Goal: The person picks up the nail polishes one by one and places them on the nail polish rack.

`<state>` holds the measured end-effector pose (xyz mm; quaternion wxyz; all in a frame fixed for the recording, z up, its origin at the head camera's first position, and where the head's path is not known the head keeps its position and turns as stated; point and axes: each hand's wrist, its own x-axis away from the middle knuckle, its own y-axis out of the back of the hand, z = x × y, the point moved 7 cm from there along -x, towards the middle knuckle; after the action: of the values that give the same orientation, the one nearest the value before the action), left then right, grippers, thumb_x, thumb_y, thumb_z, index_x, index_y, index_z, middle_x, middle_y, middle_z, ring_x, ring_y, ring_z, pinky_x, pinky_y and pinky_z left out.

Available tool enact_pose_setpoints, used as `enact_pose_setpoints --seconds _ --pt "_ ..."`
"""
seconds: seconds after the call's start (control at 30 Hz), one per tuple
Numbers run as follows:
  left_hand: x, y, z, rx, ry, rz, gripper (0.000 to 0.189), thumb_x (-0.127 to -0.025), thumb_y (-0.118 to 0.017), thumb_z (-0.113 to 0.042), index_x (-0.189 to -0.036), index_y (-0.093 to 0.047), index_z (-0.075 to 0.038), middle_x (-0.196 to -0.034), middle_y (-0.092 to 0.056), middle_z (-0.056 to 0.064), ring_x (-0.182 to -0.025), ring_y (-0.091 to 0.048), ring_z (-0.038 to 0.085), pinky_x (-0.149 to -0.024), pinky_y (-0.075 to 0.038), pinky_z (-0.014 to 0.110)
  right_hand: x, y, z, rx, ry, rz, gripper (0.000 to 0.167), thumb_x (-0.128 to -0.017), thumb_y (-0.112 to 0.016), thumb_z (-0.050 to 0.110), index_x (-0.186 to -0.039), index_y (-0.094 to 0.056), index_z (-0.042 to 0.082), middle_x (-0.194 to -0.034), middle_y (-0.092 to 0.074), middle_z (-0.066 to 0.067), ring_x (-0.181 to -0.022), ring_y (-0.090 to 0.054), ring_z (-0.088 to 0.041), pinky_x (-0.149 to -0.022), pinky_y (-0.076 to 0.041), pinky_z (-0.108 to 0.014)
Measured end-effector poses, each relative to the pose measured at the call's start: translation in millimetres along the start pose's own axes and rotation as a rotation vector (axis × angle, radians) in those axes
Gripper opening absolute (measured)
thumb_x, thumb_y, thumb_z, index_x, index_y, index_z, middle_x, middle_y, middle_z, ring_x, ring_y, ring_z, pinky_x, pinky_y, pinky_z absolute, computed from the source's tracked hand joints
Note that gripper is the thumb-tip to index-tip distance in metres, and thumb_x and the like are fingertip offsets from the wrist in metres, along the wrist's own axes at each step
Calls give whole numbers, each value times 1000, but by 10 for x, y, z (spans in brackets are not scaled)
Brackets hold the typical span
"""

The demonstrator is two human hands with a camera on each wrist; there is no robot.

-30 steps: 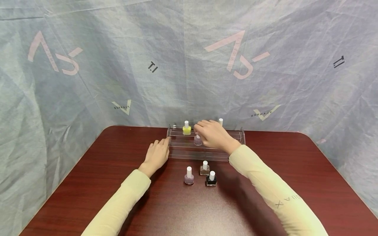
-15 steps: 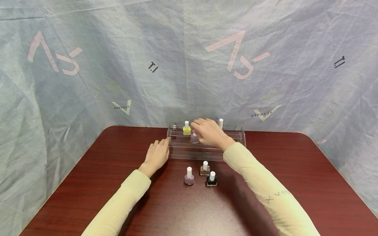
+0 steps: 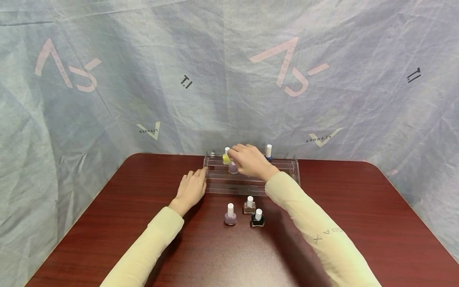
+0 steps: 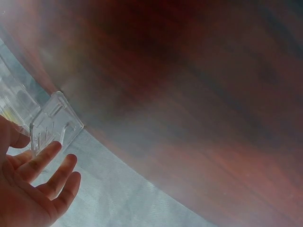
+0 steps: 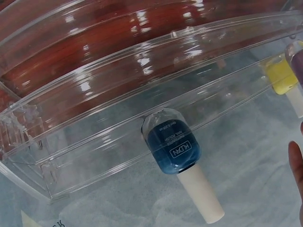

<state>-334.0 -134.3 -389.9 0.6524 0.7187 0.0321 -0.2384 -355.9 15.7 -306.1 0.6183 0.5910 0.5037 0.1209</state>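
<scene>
My right hand point(image 3: 247, 159) pinches a mauve nail polish bottle point(image 3: 233, 167) from above, over the clear tiered display rack point(image 3: 236, 189); its cap is hidden by the fingers. Part of that bottle shows at the right edge of the right wrist view. Close behind is a yellow nail polish bottle point(image 3: 226, 158), partly covered by the hand. A blue nail polish bottle point(image 5: 173, 144) with a white cap stands on the rack's top tier, to the right. My left hand point(image 3: 190, 186) rests its extended fingers against the rack's left end panel point(image 4: 57, 120).
In front of the rack, three bottles with white caps stand on the dark red table point(image 3: 143, 175): a mauve one point(image 3: 230, 218), a brown one point(image 3: 249, 207) and a black one point(image 3: 257, 220). A grey printed cloth point(image 3: 215, 71) hangs behind the table.
My right hand has moved left along the rack with the mauve bottle, now overlapping the yellow bottle and uncovering the blue one. The left hand stays at the rack's end.
</scene>
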Motion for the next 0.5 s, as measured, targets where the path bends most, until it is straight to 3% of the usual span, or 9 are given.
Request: enact_pose_setpoints --seconds 0.23,0.5 --pt "-5 -6 5 1 1 -4 42 -89 -49 -14 -130 -46 -7 -117 -61 8 -97 -57 32 -76 -45 43 -43 -26 40 3 -4 -5 7 -86 -50 9 -84 -54 14 -79 -56 1 -79 -57 -16 -67 -47 -33" --pt "-2 -22 14 -6 6 11 42 -90 -49 -15 -131 -46 -8 -118 -60 8 -98 -56 32 -77 -45 44 -76 -78 87 -16 -1 16 17 -84 -48 3 -89 -59 15 -85 -60 3 -85 -58 -15 -72 -48 -34"
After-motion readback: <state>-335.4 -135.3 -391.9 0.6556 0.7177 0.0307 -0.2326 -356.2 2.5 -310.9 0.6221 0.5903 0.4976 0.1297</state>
